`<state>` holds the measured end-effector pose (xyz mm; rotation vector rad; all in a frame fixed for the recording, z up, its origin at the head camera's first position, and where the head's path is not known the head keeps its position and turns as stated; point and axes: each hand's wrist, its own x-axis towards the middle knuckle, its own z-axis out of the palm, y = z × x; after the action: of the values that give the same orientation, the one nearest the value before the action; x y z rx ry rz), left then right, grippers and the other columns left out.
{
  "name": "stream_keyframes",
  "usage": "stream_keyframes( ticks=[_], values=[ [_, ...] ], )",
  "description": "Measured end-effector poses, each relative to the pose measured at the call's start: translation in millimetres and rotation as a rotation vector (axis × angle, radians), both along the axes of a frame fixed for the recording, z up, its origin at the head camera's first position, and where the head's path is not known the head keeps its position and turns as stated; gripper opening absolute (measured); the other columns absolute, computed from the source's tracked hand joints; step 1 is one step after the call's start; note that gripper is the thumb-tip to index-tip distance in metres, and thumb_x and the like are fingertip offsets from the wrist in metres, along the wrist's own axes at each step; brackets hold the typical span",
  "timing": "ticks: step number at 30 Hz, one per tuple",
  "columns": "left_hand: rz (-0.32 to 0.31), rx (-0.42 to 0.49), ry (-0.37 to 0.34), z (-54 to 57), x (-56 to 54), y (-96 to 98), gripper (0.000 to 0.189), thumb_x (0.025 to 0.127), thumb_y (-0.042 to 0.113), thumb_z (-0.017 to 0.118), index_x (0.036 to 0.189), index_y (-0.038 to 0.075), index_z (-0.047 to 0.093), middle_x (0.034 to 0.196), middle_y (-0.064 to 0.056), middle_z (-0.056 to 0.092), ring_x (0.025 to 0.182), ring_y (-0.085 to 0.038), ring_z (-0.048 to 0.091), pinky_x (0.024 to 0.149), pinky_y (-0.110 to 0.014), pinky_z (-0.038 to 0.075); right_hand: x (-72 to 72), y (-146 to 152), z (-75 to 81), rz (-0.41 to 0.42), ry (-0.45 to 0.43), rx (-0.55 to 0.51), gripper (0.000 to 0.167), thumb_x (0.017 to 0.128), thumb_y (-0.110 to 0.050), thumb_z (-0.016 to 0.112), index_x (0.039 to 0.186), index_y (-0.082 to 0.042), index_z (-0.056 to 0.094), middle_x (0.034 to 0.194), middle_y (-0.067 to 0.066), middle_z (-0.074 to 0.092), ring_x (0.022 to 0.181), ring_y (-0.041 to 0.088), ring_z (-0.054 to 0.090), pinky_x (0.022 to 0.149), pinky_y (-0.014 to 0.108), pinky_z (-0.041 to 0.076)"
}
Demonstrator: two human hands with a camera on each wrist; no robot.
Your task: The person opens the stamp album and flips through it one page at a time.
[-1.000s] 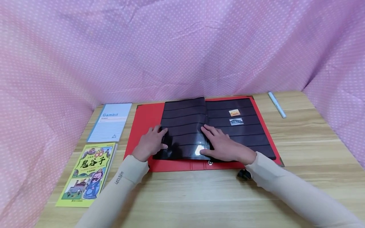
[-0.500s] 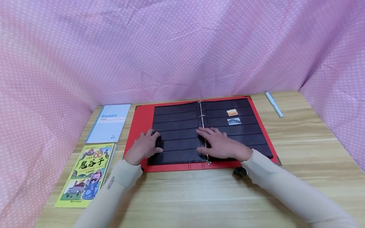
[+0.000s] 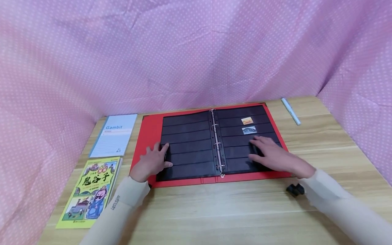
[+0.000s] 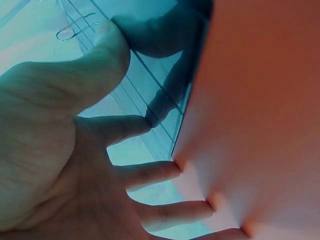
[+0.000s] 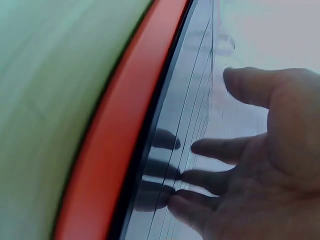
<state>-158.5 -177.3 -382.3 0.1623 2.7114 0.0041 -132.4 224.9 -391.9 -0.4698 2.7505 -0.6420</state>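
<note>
A red ring binder (image 3: 150, 132) lies spread on the wooden table, with black pocket pages (image 3: 190, 136) on both sides of its metal rings (image 3: 217, 144). Two stamps sit in the right page: an orange one (image 3: 247, 120) and, below it, a grey-blue one (image 3: 249, 130). My left hand (image 3: 151, 161) rests with spread fingers at the left page's outer edge; in the left wrist view its fingertips touch the red cover (image 4: 260, 125) and the thumb lies on the glossy page. My right hand (image 3: 274, 154) is over the lower right page, fingers extended, fingertips at the glossy surface (image 5: 172, 150).
On the left, a pale blue "Gambit" notebook (image 3: 113, 136) lies behind a yellow comic-style book (image 3: 88, 192). A light blue pen (image 3: 291, 111) lies at the back right. Pink dotted cloth (image 3: 196, 58) hangs around the table's back and sides.
The lifted black page has settled flat on the left, uncovering the rings. My right hand has moved right from the rings onto the right page; my left hand has shifted slightly left.
</note>
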Motion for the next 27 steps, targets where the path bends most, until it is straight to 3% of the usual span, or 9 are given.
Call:
stream_keyframes(
  ticks=[8,22,27],
  values=[
    [-0.024,-0.008,-0.008,-0.4,0.6,-2.1,0.088,0.081,0.045,0.07,0.15,0.014,0.026,0.144,-0.025,0.023,0.123,-0.047,0.029,0.086,-0.062,0.042,5.6,37.0,-0.1,-0.083,-0.013,0.012,0.073,0.094,-0.043,0.055,0.138,0.012,0.036,0.143,0.038,0.023,0.13,0.055,0.019,0.102,0.065,0.02],
    [-0.011,-0.045,-0.005,-0.8,0.8,4.4,0.087,0.082,0.045,0.07,0.151,0.015,0.026,0.144,-0.025,0.023,0.124,-0.047,0.028,0.086,-0.062,0.042,-2.7,44.0,-1.3,-0.18,0.018,0.002,0.065,0.098,-0.037,0.048,0.135,0.015,0.037,0.134,0.038,0.038,0.123,0.052,0.033,0.099,0.063,0.028],
    [-0.012,-0.039,-0.006,-0.7,1.4,2.7,0.087,0.082,0.043,0.07,0.15,0.014,0.026,0.144,-0.026,0.024,0.123,-0.048,0.028,0.086,-0.062,0.043,-2.9,43.8,0.4,-0.169,0.053,-0.014,0.06,0.099,-0.036,0.047,0.131,0.014,0.044,0.129,0.036,0.045,0.121,0.049,0.039,0.097,0.062,0.032]
  ],
)
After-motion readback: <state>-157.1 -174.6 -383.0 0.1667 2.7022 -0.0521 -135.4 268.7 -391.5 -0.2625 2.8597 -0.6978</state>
